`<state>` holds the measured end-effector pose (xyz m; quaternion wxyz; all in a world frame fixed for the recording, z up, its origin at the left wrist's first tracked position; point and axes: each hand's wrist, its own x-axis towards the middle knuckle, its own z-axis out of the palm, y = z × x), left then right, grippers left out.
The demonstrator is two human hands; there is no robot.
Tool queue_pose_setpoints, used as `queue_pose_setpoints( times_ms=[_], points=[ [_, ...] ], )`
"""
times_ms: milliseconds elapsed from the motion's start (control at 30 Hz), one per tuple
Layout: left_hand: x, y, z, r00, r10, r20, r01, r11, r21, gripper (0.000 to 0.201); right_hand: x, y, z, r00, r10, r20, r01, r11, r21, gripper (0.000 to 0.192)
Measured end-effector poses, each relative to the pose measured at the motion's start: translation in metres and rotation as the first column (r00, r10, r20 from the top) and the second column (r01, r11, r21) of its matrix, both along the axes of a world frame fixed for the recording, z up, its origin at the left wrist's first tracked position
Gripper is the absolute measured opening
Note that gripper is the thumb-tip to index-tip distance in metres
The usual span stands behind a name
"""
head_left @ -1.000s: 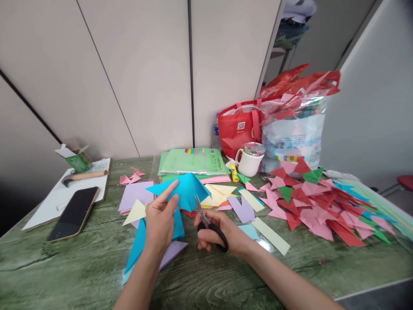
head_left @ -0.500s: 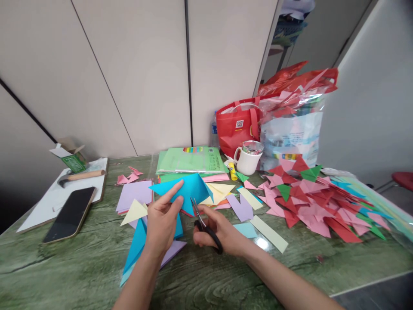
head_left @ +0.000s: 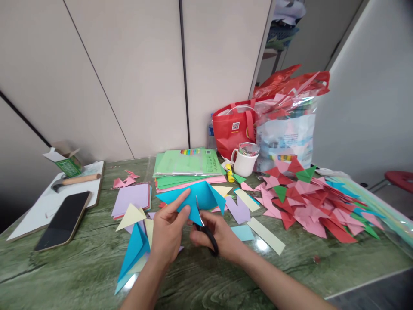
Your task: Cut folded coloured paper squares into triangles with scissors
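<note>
Above a green desk [head_left: 226, 280], the left hand [head_left: 167, 232] pinches a folded blue paper [head_left: 193, 198] while the right hand [head_left: 219, 234] grips black-handled scissors [head_left: 206, 230] cutting it; a red bag [head_left: 234, 129] behind shows a QR code.

matt blue paper [head_left: 196, 197], scissors [head_left: 204, 226] with shiny metal blades and black plastic handles, on a glossy green wood-grain table [head_left: 226, 280]; crinkled clear plastic bag [head_left: 287, 129] upper right.

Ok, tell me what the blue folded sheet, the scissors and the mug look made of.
Blue folded sheet: matte coloured paper, sharply creased. Scissors: shiny metal blades, black handles, likely plastic. Mug: glossy white, probably ceramic or enamel.
</note>
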<state>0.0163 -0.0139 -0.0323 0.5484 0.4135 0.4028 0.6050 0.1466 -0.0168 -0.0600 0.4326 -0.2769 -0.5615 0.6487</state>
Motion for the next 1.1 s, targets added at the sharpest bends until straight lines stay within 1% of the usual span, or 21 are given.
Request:
queue_pose_setpoints(
  times_ms=[100, 267, 433, 567, 700, 800, 967, 1100],
  points=[
    [0.0017, -0.0015, -0.0046, 0.997, -0.007, -0.083, 0.01, 1.0, 0.03, 0.041, -0.0007, -0.001, -0.0006, 0.999, -0.038, -0.02, 0.038, 0.999, -0.011, 0.035],
    [-0.0004, -0.0004, -0.0091, 0.979, 0.017, -0.204, -0.002, 0.997, 0.074, 0.043, -0.0011, -0.0023, -0.0001, 0.998, -0.053, -0.021, 0.053, 0.998, -0.039, 0.038],
    [-0.0025, -0.0009, -0.0109, 0.958, 0.026, -0.284, -0.002, 0.996, 0.084, 0.045, -0.0021, -0.0024, 0.0007, 0.997, -0.072, 0.004, 0.072, 0.997, -0.02, 0.037],
    [-0.0024, -0.0016, -0.0106, 0.954, 0.033, -0.299, -0.006, 0.996, 0.092, 0.046, -0.0034, -0.0025, -0.0031, 0.995, -0.102, 0.022, 0.102, 0.995, -0.011, 0.036],
    [-0.0015, -0.0016, -0.0094, 0.959, 0.022, -0.283, 0.004, 0.996, 0.09, 0.045, -0.0046, -0.0027, -0.0072, 0.994, -0.113, 0.01, 0.113, 0.993, -0.034, 0.036],
    [-0.001, -0.0018, -0.0084, 0.96, 0.009, -0.28, 0.016, 0.996, 0.085, 0.046, -0.0051, -0.003, -0.0067, 0.993, -0.117, -0.006, 0.117, 0.992, -0.037, 0.036],
    [-0.0009, -0.0025, -0.0076, 0.955, 0.014, -0.295, 0.014, 0.996, 0.09, 0.046, -0.005, -0.0035, -0.0037, 0.989, -0.145, 0.039, 0.146, 0.989, -0.025, 0.037],
    [-0.0013, -0.0027, -0.0081, 0.952, 0.026, -0.306, 0.002, 0.996, 0.091, 0.045, -0.0058, -0.0036, -0.0047, 0.987, -0.156, 0.04, 0.157, 0.987, -0.018, 0.037]
  ],
)
